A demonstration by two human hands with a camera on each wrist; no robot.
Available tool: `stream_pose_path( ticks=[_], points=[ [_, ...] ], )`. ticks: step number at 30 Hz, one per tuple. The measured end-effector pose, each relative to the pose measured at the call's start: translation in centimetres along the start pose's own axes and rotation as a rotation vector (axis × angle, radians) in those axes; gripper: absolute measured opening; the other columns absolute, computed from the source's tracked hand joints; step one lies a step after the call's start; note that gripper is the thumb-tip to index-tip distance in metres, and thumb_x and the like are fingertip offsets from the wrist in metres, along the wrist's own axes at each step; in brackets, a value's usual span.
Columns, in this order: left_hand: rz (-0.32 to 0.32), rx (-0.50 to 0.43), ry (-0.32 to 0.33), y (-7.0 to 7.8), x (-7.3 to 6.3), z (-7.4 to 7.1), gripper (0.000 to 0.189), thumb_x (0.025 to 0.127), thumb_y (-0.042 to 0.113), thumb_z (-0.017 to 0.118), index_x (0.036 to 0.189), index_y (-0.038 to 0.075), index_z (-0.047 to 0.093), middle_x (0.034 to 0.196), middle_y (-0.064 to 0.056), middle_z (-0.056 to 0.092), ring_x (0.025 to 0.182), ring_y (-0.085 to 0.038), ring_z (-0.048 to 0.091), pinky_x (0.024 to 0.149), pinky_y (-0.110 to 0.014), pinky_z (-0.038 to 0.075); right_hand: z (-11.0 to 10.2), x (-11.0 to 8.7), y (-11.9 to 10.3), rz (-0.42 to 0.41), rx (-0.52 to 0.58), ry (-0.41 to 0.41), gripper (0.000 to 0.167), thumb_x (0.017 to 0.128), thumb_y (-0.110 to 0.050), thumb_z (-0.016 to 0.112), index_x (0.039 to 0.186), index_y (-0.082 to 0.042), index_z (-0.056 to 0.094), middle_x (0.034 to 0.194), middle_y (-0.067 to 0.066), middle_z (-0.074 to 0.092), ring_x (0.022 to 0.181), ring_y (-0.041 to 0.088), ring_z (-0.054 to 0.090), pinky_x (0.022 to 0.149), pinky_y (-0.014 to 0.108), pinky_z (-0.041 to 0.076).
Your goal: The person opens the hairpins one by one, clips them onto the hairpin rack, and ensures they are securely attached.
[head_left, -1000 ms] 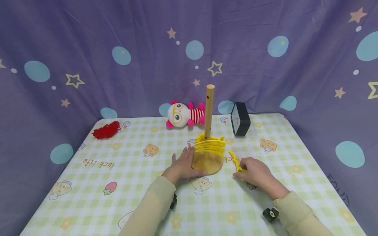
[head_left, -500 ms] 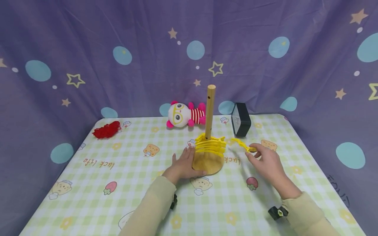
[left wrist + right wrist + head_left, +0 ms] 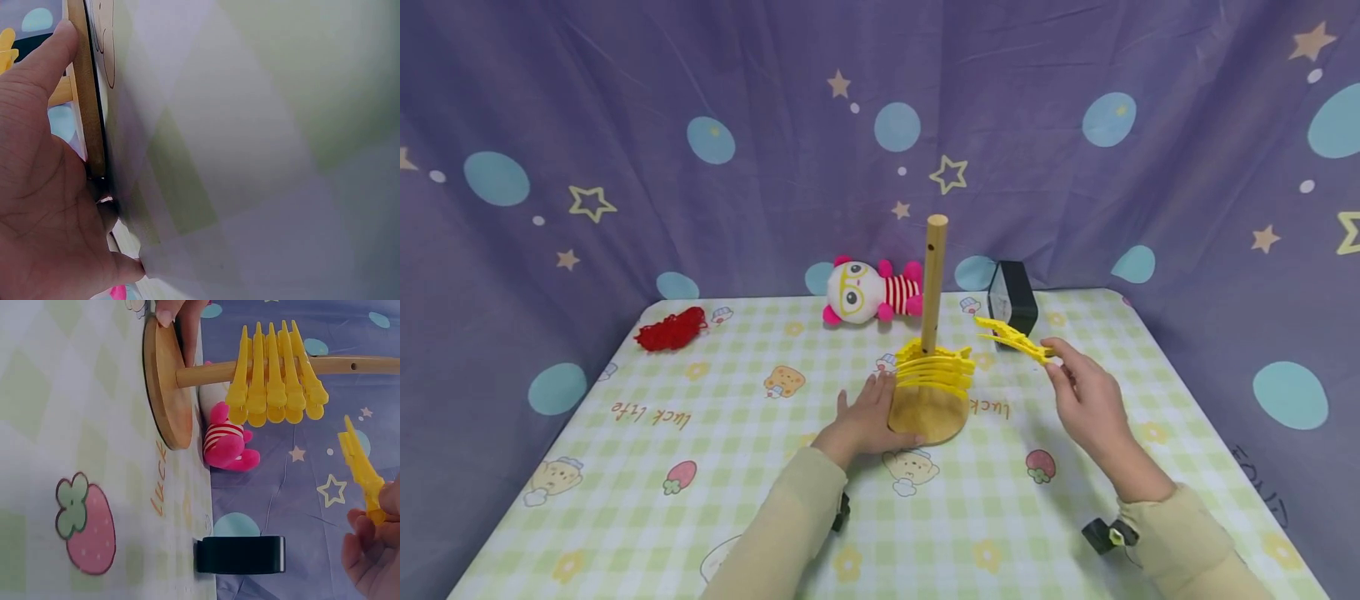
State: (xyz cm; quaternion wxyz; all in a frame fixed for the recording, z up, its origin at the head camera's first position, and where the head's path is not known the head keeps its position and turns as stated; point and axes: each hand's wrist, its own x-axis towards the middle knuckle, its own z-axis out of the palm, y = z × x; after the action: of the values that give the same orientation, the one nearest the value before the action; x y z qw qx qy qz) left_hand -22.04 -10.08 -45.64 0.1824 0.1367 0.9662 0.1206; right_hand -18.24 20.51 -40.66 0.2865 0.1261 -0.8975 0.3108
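A wooden post (image 3: 933, 283) stands upright on a round wooden base (image 3: 934, 427). Several yellow alligator hair clips (image 3: 936, 373) are clamped in a stack around its lower part. At the left of the base, my left hand (image 3: 865, 419) rests with fingers extended and its thumb on the front rim. To the right of the post, my right hand (image 3: 1092, 406) pinches another yellow hair clip (image 3: 364, 472) by its rear end between thumb and fingers, raised above the tablecloth. The clip's tip points toward the post, with its jaws slightly parted.
Behind the post a panda plush toy (image 3: 857, 292) lies on its side. A black box (image 3: 1021, 298) stands at the back right, partly overlapped by the held clip in the head view. Red yarn (image 3: 672, 330) lies at the back left of the checked tablecloth (image 3: 737, 475).
My right hand has lifted the hair clip from low over the cloth, away from me and upward, and its jaws have parted. My left hand stays at the base.
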Motion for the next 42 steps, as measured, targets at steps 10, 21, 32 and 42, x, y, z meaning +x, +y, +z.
stream_pose_path(
  ticks=[10, 21, 32, 42],
  points=[
    [-0.002, -0.015, -0.001, 0.0, 0.1, 0.0, 0.116, 0.078, 0.077, 0.057, 0.158, 0.011, 0.005, 0.164, -0.007, 0.003, 0.150, -0.024, 0.002, 0.113, -0.063, 0.001, 2.1, 1.7, -1.7, -0.021, 0.073, 0.000, 0.024, 0.094, -0.004, 0.062, 0.117, -0.008, 0.070, 0.081, 0.007, 0.067, 0.056, 0.015, 0.044, 0.053, 0.031, 0.040],
    [-0.001, -0.028, -0.014, -0.1, -0.1, 0.0, 0.116, 0.078, 0.077, 0.057, 0.158, 0.010, 0.006, 0.164, -0.008, 0.002, 0.150, -0.025, 0.002, 0.113, -0.063, 0.001, 5.3, 3.4, -4.3, -0.141, 0.112, -0.093, 0.025, 0.093, -0.003, 0.064, 0.116, -0.010, 0.070, 0.099, 0.008, 0.072, 0.075, 0.024, 0.062, 0.067, 0.042, 0.053],
    [0.004, -0.022, -0.010, 0.3, -0.3, -0.4, 0.116, 0.078, 0.076, 0.058, 0.157, 0.008, 0.007, 0.163, -0.009, 0.003, 0.149, -0.026, 0.003, 0.114, -0.062, 0.003, 4.6, 3.3, -4.2, -0.078, 0.151, -0.301, 0.043, 0.098, -0.013, 0.059, 0.140, -0.011, 0.053, 0.125, 0.011, 0.064, 0.074, 0.020, 0.059, 0.068, 0.038, 0.052],
    [0.000, -0.017, -0.013, 0.1, -0.2, -0.2, 0.115, 0.078, 0.076, 0.058, 0.158, 0.011, 0.005, 0.164, -0.007, 0.002, 0.150, -0.024, 0.001, 0.114, -0.062, 0.001, 3.2, 1.0, -2.4, 0.084, 0.175, -0.287, 0.044, 0.101, -0.028, 0.055, 0.143, -0.013, 0.051, 0.129, 0.012, 0.061, 0.075, 0.020, 0.062, 0.063, 0.034, 0.051]
  ],
)
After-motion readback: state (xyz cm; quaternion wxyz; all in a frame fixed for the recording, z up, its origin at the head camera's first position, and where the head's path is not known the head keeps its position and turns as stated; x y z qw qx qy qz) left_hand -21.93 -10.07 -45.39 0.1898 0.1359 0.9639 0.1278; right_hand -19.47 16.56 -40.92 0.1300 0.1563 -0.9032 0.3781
